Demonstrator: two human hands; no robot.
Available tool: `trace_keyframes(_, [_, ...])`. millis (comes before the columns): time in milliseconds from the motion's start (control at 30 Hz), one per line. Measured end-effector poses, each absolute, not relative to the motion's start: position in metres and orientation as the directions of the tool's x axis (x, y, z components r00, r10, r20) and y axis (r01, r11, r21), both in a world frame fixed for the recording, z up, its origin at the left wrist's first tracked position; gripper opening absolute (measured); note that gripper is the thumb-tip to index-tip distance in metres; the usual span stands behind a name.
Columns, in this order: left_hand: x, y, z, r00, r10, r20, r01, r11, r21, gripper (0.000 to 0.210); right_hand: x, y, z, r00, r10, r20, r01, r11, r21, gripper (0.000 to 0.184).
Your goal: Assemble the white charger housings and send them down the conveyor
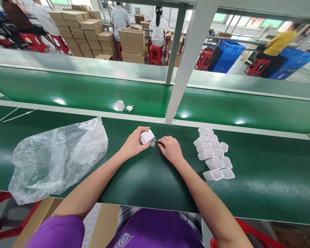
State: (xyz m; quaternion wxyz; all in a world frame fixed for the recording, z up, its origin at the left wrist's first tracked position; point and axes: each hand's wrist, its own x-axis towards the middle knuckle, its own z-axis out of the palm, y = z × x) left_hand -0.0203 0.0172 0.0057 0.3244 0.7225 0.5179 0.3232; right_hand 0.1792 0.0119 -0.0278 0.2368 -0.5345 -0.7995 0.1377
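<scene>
White rounded-square plastic piece (pixel 147 136) at frame centre. Crumpled clear plastic bag (pixel 59 158), frame left; open white plastic cups (pixel 218 152), frame right; left hand (pixel 133 143) gripping the piece; right hand (pixel 171 148) curled, can't tell grip; small greyish bits (pixel 153 142) between hands.

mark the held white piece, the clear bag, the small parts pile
White piece (pixel 147 136), head view: its white face
Clear bag (pixel 59 156), head view: middle of the plastic
Small parts pile (pixel 153 142), head view: its middle
</scene>
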Motion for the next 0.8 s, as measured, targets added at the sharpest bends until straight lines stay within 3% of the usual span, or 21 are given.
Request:
trace_keyframes(167, [-0.020, 0.013, 0.003, 0.310, 0.939, 0.147, 0.467, -0.285, 0.837, 0.040, 0.171, 0.012, -0.031, -0.389, 0.893, 0.225, 0.834, 0.445, -0.326, 0.022])
trace_keyframes(333, [-0.018, 0.009, 0.008, 0.371, 0.904, 0.213, 0.537, -0.396, 0.745, 0.036, 0.172, 0.012, -0.034, -0.380, 0.891, 0.249, 0.829, 0.447, -0.337, 0.024])
trace_keyframes(433, [-0.017, 0.007, 0.009, 0.409, 0.883, 0.229, 0.565, -0.443, 0.696, 0.039, 0.177, 0.010, -0.032, -0.330, 0.895, 0.300, 0.752, 0.442, -0.490, 0.023])
trace_keyframes(567, [-0.015, 0.005, 0.008, 0.452, 0.868, 0.203, 0.536, -0.447, 0.717, 0.045, 0.182, 0.005, -0.024, -0.229, 0.892, 0.390, 0.438, 0.452, -0.777, 0.015])
trace_keyframes(667, [-0.014, 0.002, 0.010, 0.483, 0.856, 0.184, 0.489, -0.438, 0.754, 0.045, 0.183, 0.001, -0.016, -0.207, 0.873, 0.441, 0.361, 0.487, -0.795, 0.012])
trace_keyframes(800, [-0.013, -0.001, 0.016, 0.507, 0.861, 0.035, 0.457, -0.303, 0.836, 0.053, 0.183, -0.003, -0.010, -0.151, 0.840, 0.521, 0.443, 0.529, -0.724, 0.014])
